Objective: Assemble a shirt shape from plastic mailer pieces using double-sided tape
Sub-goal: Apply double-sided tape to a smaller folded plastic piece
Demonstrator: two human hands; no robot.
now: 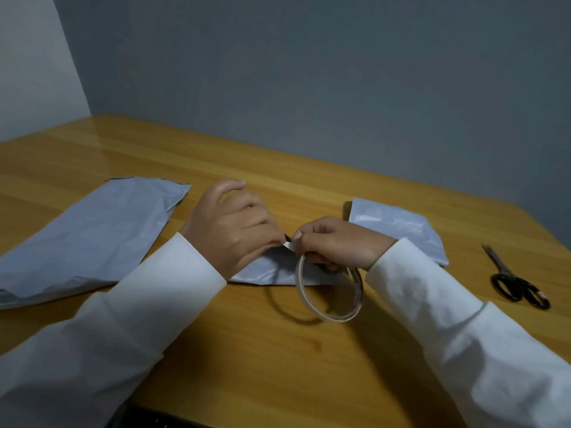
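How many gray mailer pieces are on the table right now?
3: a large mailer piece at left, a middle piece partly hidden under both hands, a right piece behind the right wrist.

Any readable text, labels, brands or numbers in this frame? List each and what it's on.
None readable.
Large mailer piece: plain grey, no print visible.
Small mailer piece: plain grey too.
Tape roll: no legible marking; its inner face is blurred.
Scissors: no brand visible.

Plain room, home-like: wooden desk [216,350] pushed into corner, bare grey walls [309,72].
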